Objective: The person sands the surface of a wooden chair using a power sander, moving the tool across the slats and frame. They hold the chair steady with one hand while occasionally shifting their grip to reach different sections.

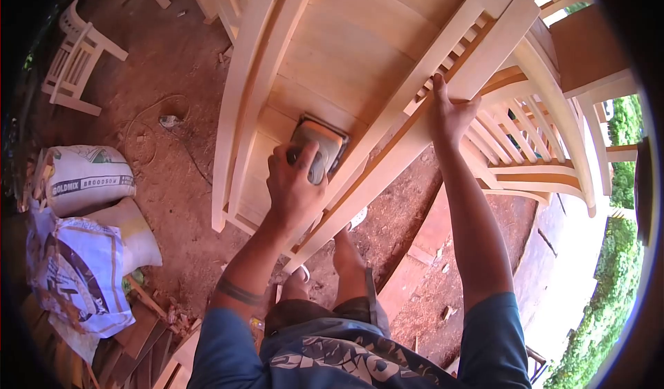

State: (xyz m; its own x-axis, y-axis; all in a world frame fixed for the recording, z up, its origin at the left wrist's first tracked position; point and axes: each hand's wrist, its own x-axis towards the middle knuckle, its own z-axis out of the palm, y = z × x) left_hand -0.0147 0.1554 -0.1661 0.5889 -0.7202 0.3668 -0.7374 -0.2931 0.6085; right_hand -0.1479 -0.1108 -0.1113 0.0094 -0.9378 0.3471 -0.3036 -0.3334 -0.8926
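Observation:
My left hand is wrapped round a palm sander with a grey body, orange top and dark flat base. The sander rests against the panel of a pale wooden furniture piece, which stands tilted in front of me. On the right, my right hand grips the outer wooden rail of this piece, beside a row of short slats. Its thumb lies on the near side; some of its fingers are hidden behind the wood.
A slatted wooden chair stands at the right, and a small wooden frame at the far left. Stuffed sacks lie on the dirt floor above scrap boards. A thin cord trails across the ground.

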